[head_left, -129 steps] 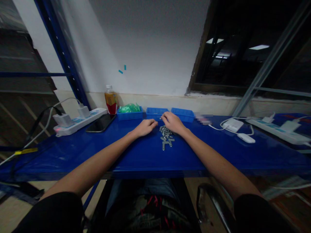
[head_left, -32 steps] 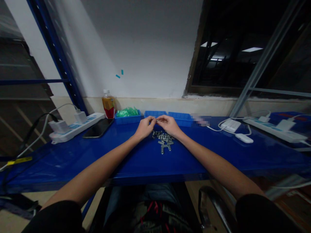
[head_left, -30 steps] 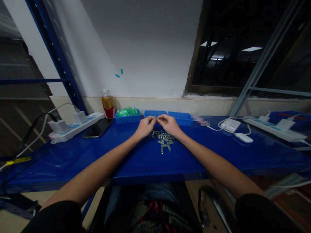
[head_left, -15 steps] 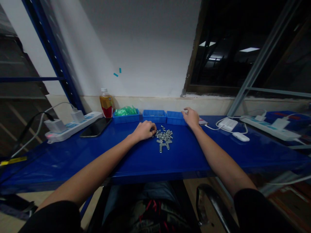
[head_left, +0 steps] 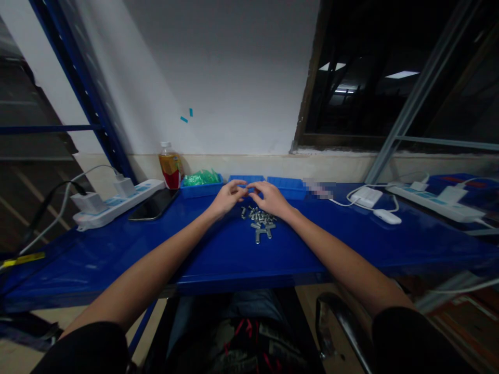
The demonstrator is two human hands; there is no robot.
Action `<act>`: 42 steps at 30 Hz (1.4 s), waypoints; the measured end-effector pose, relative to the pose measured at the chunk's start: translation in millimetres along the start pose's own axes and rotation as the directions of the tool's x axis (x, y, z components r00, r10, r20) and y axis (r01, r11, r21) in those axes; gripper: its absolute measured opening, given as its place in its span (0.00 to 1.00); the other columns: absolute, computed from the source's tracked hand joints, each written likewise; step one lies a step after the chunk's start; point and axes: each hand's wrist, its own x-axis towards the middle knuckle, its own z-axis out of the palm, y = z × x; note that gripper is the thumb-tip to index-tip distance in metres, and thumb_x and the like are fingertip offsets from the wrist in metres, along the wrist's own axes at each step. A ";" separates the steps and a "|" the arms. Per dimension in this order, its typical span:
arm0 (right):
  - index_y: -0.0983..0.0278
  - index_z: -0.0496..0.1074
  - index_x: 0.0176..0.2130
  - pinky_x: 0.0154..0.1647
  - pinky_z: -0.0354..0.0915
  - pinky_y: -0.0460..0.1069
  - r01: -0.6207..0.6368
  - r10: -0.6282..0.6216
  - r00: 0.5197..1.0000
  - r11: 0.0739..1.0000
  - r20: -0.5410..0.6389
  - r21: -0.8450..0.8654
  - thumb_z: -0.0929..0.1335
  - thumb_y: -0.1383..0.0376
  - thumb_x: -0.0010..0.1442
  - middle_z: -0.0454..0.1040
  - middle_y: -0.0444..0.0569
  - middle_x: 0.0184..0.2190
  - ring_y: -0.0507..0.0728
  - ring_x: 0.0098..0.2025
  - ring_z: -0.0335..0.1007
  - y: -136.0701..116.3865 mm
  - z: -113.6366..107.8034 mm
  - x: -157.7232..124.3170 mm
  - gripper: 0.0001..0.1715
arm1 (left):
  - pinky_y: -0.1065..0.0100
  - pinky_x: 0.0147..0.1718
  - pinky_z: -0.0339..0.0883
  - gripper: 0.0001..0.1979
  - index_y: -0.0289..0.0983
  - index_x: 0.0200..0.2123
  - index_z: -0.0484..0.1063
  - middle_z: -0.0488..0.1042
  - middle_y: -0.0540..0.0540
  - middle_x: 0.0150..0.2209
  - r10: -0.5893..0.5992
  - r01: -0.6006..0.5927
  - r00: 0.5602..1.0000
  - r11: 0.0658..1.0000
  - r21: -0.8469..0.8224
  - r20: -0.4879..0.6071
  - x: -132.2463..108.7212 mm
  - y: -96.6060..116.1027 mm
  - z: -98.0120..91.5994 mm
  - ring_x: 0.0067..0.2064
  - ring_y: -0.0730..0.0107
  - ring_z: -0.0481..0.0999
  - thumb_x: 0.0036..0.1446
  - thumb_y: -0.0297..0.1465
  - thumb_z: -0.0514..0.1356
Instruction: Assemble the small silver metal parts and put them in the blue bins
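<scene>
Small shiny metal pieces (head_left: pixel 258 215), some stubby, some flat and oblong, lie heaped on the glossy blue table (head_left: pixel 226 254). Left hand (head_left: pixel 229 197) and right hand (head_left: pixel 270 197) curve nearby (whether gripping anything, I cannot tell).

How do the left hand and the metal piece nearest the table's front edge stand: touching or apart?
Apart. The head view shows a stretch of blue tabletop between the left hand and that metal piece.
</scene>
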 end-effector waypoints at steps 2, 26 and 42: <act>0.63 0.70 0.44 0.42 0.60 0.51 0.003 -0.003 1.000 1.000 0.015 0.010 0.65 0.69 0.59 0.72 0.48 0.32 0.56 0.38 0.66 1.2 0.2 -1.5 0.12 | 0.70 0.34 0.65 0.21 0.35 0.46 0.64 0.74 0.49 0.30 0.015 -0.015 1.000 0.999 -0.029 0.018 -0.8 -0.9 -0.4 0.34 0.71 0.74 0.50 0.35 0.64; 0.63 0.66 0.44 0.38 0.59 0.48 -0.077 0.077 0.997 0.997 0.008 0.018 0.64 0.63 0.62 0.71 0.46 0.30 0.55 0.35 0.67 1.5 1.6 -3.1 0.10 | 0.68 0.36 0.64 0.14 0.36 0.36 0.69 0.76 0.46 0.34 0.242 -0.272 0.961 0.717 0.642 0.138 -10.0 10.4 2.6 0.36 0.67 0.75 0.63 0.38 0.48; 0.66 0.70 0.41 0.46 0.59 0.55 -0.394 0.306 0.903 0.871 -0.303 -0.295 0.63 0.62 0.61 0.72 0.56 0.37 0.63 0.43 0.65 59.0 -37.2 -8.4 0.12 | 0.67 0.42 0.65 0.15 0.39 0.43 0.75 0.74 0.44 0.37 0.109 -0.428 0.888 0.548 0.719 0.447 -0.7 -12.4 -19.8 0.40 0.64 0.73 0.52 0.27 0.56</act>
